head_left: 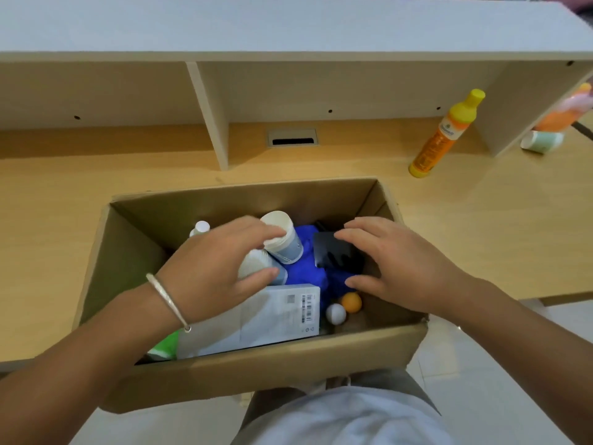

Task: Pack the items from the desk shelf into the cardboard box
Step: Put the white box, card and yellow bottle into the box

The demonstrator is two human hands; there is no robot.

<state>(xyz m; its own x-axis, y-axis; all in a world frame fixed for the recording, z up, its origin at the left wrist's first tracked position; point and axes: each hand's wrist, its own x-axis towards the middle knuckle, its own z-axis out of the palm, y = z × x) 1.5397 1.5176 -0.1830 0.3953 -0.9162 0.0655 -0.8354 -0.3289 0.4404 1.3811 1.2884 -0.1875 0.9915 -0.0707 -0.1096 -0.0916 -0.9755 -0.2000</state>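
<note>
Both hands are down in the box [134,252], the left hand [218,271] curled round paper cups [282,242], light and crushable so best gripped gently at the sides, the right hand [394,268] spread, holding nothing, over a black card [333,255].

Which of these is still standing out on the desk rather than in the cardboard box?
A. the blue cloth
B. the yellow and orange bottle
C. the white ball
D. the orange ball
B: the yellow and orange bottle stands on the desk by the shelf, outside the cardboard box, while the orange ball, white ball and blue cloth all lie inside it.
</note>
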